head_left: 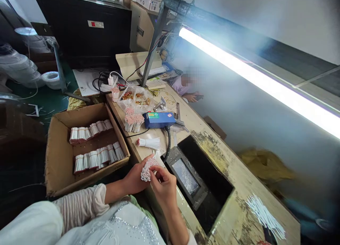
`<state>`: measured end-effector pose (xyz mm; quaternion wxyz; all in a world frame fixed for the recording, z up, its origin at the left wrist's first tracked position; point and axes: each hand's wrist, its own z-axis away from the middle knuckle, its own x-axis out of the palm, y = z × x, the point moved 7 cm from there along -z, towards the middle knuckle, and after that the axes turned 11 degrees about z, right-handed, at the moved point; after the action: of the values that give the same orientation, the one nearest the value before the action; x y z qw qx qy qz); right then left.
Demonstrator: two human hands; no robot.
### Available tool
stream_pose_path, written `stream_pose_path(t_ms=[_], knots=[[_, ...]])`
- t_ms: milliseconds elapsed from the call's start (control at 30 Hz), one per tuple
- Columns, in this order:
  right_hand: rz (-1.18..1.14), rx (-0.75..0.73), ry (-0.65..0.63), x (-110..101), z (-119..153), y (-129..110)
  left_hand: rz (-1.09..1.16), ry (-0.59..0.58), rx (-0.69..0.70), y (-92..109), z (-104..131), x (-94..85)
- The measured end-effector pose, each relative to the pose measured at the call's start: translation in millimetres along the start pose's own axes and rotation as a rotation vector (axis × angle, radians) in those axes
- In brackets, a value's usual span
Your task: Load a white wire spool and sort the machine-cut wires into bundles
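My left hand [135, 177] is wrapped round a bundle of thin white sticks or wires [149, 167], whose pinkish ends face up. My right hand [162, 183] touches the bundle's right side with thumb and index finger pinched together; whatever is between those fingertips is too small to name. Just beyond the hands a tied white bundle with red ends [149, 143] lies on the worktable [135, 151]. Farther back, several bundles [133, 120] stand upright beside a blue box-shaped device [159, 120].
A cardboard box [61, 160] with rows of bundles stands at left. Right of my hands is a dark table opening [212, 181] with a framed panel [186, 176]. Loose white pieces [265, 215] lie at right. A lit tube [255, 74] hangs above. A person [180, 86] sits beyond the table.
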<state>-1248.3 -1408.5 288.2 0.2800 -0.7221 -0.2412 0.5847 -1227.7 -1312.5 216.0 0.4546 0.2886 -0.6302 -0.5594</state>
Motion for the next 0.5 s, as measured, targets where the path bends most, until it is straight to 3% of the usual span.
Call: stream_pose_path(t_ms=[167, 300, 367, 500], knots=[[-0.236, 0.158, 0.078, -15, -6, 11, 0.083, 0.007, -0.005, -2, -3, -2.2], [-0.518, 0.404, 0.187, -35, -26, 59, 0.157, 0.006, -0.02, -8, 2, -8.3], [-0.582, 0.536, 0.144, -27, -35, 91, 0.201, 0.013, -0.068, -11, 6, -11.6], [-0.581, 0.673, -0.013, 17, -46, 138, 0.245, 0.027, -0.117, -11, 11, -16.1]])
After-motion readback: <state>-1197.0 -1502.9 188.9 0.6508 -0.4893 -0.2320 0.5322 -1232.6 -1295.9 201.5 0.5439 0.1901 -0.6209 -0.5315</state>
